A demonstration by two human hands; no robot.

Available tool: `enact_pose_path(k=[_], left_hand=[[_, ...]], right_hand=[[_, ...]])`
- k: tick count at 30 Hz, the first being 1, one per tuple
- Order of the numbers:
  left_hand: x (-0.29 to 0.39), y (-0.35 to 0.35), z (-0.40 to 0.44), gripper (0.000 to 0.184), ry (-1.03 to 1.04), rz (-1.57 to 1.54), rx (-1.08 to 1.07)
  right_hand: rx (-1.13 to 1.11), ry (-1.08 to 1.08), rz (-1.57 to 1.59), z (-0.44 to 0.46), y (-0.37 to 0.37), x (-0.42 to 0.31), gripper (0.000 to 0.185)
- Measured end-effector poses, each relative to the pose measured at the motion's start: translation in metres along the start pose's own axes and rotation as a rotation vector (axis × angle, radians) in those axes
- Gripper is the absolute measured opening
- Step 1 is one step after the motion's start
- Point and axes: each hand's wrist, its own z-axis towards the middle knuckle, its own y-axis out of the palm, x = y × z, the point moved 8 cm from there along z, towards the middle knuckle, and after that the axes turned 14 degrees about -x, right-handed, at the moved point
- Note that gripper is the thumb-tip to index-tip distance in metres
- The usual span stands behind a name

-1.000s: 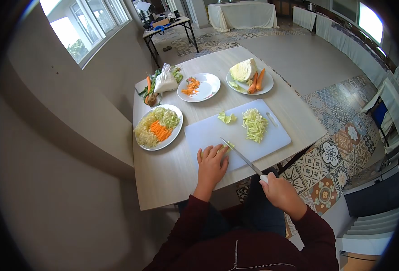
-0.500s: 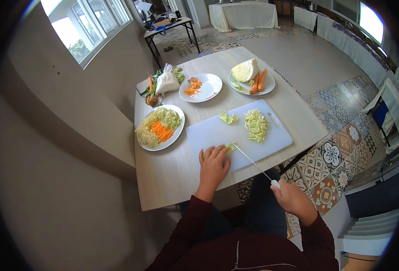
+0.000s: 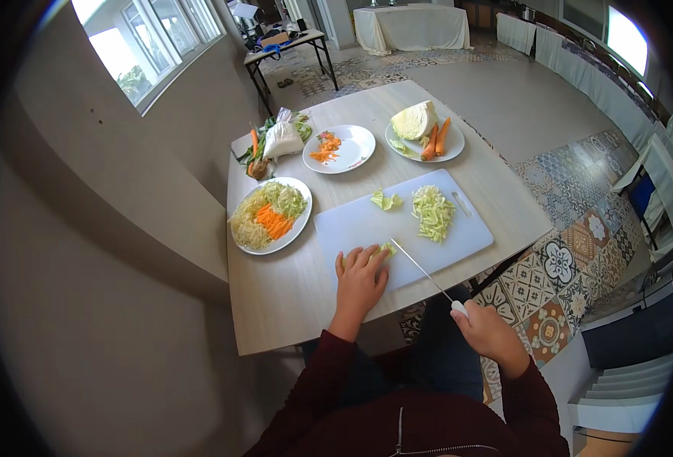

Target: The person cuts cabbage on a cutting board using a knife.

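Note:
My left hand (image 3: 359,282) lies with fingers spread at the near left part of the white cutting board (image 3: 351,221), over a small piece of cabbage (image 3: 387,248) that shows past its fingertips. My right hand (image 3: 489,332) is closed round the white handle of a knife (image 3: 423,271); the blade points up and left, its tip just right of the cabbage piece. A pile of shredded cabbage (image 3: 433,213) lies on the board's right side, and a loose cabbage leaf piece (image 3: 386,199) sits near its far edge.
On the wooden table (image 3: 275,305) are a plate of shredded vegetables (image 3: 275,217) at left, a plate with carrot shreds (image 3: 351,148), and a plate with a cabbage wedge (image 3: 414,120) and carrots (image 3: 442,137). A white bag (image 3: 282,140) and vegetables stand at the far left corner.
The knife and my right hand have shifted right, so the blade tip has come away from my left fingertips. My left hand stays on the board.

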Motion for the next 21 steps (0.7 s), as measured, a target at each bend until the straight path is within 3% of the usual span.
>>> enact_pose_path(k=[21], left_hand=[[0.001, -0.001, 0.001, 0.037, -0.003, -0.003, -0.002]], right_hand=[[0.053, -0.022, 0.013, 0.007, 0.023, -0.004, 0.034]])
